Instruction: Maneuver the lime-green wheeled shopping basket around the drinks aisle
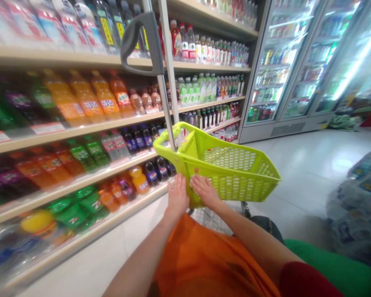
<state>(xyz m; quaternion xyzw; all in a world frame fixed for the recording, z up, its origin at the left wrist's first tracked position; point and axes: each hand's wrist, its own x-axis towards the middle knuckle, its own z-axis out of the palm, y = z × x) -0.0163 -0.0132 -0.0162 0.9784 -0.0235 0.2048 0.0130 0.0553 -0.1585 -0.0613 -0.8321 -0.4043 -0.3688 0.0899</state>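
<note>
A lime-green rolling shopping basket [235, 185] with perforated walls stands right in front of me. Its telescopic pole rises to a grey handle [159, 45] at the top. My left hand [177, 196] lies with fingers stretched out at the near left corner of the basket; I cannot tell whether it touches the plastic. Flat against the near side wall, or just before it, is my right hand [205, 190], fingers extended. No object shows in either hand. A wheel [245, 209] is visible under the basket.
Shelves of bottled drinks [89, 99] run along the left, their lowest boards [126, 206] close to the basket. Glass-door fridges [275, 62] stand at the back right. Wrapped plastic packs [358, 198] are stacked at the right. Green fabric [327, 264] lies low beside my right arm.
</note>
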